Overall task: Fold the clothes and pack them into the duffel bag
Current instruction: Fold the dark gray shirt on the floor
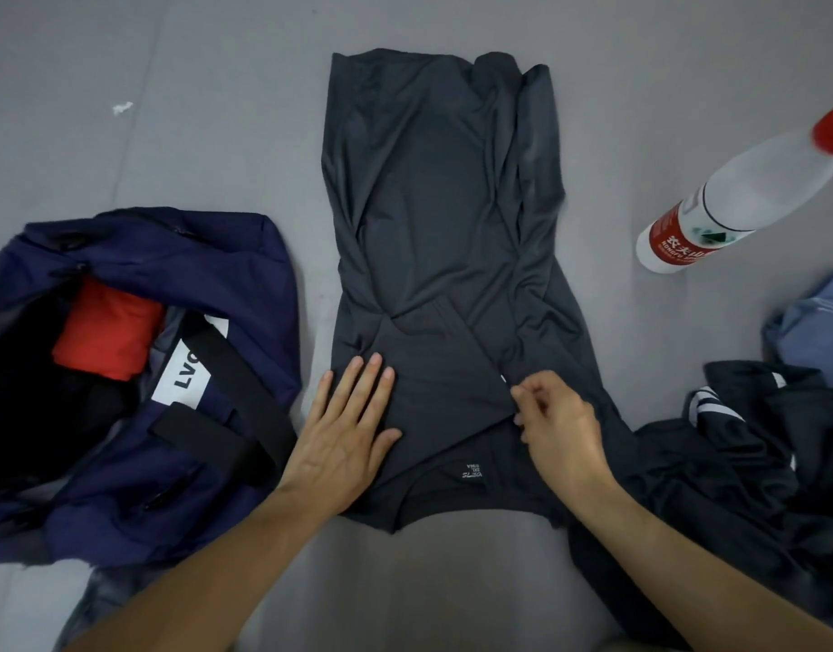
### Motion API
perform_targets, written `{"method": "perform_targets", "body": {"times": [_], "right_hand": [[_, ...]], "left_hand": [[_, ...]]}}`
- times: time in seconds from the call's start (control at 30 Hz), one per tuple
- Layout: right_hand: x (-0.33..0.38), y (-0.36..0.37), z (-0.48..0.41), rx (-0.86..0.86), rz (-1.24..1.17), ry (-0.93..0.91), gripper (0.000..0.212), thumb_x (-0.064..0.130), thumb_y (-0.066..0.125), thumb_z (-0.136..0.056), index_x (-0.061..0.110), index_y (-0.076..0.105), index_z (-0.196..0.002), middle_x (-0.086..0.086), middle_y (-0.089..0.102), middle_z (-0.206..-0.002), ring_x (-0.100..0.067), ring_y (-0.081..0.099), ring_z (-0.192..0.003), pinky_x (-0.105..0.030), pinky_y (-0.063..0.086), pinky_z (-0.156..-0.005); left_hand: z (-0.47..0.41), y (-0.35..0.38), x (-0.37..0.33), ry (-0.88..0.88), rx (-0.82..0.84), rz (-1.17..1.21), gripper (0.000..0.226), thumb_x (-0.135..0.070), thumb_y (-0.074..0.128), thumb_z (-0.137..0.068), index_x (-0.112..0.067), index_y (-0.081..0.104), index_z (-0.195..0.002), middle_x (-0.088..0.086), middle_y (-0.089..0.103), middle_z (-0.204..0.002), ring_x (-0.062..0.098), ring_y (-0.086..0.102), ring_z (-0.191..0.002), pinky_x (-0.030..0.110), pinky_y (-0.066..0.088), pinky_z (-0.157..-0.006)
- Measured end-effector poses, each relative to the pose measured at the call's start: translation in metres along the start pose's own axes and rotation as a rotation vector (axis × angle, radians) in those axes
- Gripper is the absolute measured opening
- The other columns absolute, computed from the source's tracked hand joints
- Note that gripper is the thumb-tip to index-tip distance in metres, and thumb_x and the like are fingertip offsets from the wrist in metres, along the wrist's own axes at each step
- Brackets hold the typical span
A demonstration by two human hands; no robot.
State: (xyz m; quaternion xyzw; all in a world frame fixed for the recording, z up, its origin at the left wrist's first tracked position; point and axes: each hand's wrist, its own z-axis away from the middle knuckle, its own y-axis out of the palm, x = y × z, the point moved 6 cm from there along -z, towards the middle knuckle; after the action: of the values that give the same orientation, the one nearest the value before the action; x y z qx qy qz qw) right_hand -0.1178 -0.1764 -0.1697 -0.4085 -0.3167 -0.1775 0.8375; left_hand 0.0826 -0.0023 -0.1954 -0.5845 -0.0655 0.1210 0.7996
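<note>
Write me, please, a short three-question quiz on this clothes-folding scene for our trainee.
1. True or false: the left hand lies flat on the dark grey T-shirt.
2. What colour is the folded garment inside the navy blue duffel bag? A red, B green, C white.
3. Fill in: the clear plastic bottle with the red cap is on the T-shirt's ____ side, by the person's own sides.
Key: 1 true; 2 A; 3 right.
</note>
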Motion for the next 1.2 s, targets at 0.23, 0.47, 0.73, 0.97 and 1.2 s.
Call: {"method": "perform_targets", "body": {"times": [0.23,0.47,0.73,0.97,1.2], "right_hand": [[0.008,-0.013,0.03,0.014,0.593,-0.805,0.025,0.033,0.062,-0.096,0.017,0.068,-0.115,-0.001,0.062,-0.117,-0.022,0.059,-0.109,-0.041,0.052,-0.088],[-0.082,-0.051,0.054,0.379,1.036,-0.714,0.087,0.069,0.042,-0.089,0.029,0.012,-0.161,-0.003,0.01,-0.168,-0.025,0.011,-0.154,-0.05,0.016,-0.119],[-0.057,-0.04,0.067,0.162,0.875,-0.531,0.074,0.033,0.09,-0.065,0.025,0.064,-0.134,-0.007,0.06,-0.139,-0.033,0.055,-0.129,-0.061,0.04,-0.108],[-0.043,-0.018,0.102,0.221,0.799,-0.682,0.054,0.026,0.087,-0.057,0.026,0.078,-0.11,0.003,0.074,-0.116,-0.025,0.067,-0.115,-0.047,0.036,-0.108],[-0.048,0.015,0.139,0.506,0.882,-0.612,0.041,0.066,0.056,-0.078,0.042,0.077,-0.103,0.01,0.073,-0.118,-0.017,0.072,-0.103,-0.031,0.06,-0.076]], "left_hand": [[0.01,-0.017,-0.021,0.193,-0.005,-0.013,0.07,-0.049,0.032,-0.105,-0.01,0.016,-0.16,0.009,0.006,-0.169,0.025,0.004,-0.156,0.051,0.014,-0.124],[0.057,0.005,-0.007,0.399,0.137,-0.123,0.098,-0.08,0.036,-0.09,-0.016,0.016,-0.161,0.01,0.007,-0.169,0.026,0.006,-0.156,0.048,0.012,-0.121],[0.067,-0.009,-0.008,0.11,-0.03,0.007,0.057,-0.033,0.039,-0.094,-0.024,0.047,-0.149,0.008,0.035,-0.16,0.033,0.031,-0.148,0.048,0.026,-0.119],[0.093,-0.013,-0.002,0.23,-0.004,-0.063,0.047,-0.025,0.04,-0.089,-0.014,0.074,-0.119,0.0,0.059,-0.141,0.024,0.056,-0.131,0.037,0.026,-0.118],[0.148,0.008,0.027,0.352,0.175,-0.046,0.057,-0.059,0.035,-0.098,-0.025,0.074,-0.121,-0.004,0.06,-0.141,0.021,0.066,-0.117,0.032,0.02,-0.115]]}}
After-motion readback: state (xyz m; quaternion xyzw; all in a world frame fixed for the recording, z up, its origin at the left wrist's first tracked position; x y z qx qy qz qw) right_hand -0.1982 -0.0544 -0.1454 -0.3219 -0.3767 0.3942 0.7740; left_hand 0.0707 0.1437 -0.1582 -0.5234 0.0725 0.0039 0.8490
